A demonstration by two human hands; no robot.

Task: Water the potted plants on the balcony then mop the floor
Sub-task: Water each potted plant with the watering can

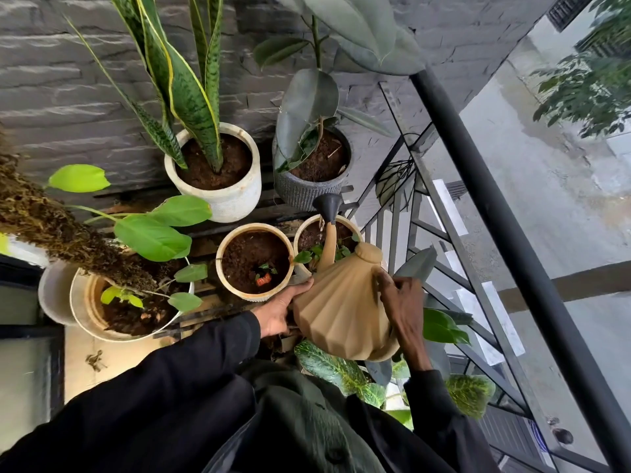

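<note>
Balcony, grey stone wall [68, 97]: right hand [404, 305] grips tan watering can [341, 315] by handle, tilting spout over small cream pot [353, 227]; left hand [280, 314], fingers flat, steadies can's side for controlled pour.

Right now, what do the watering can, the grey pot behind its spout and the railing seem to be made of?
The watering can looks plastic: matte tan, crisp moulded facets. The grey pot could be ceramic or cement; matte, finely ribbed wall. The railing is probably painted metal: smooth black round bar over thin straight bars.
</note>
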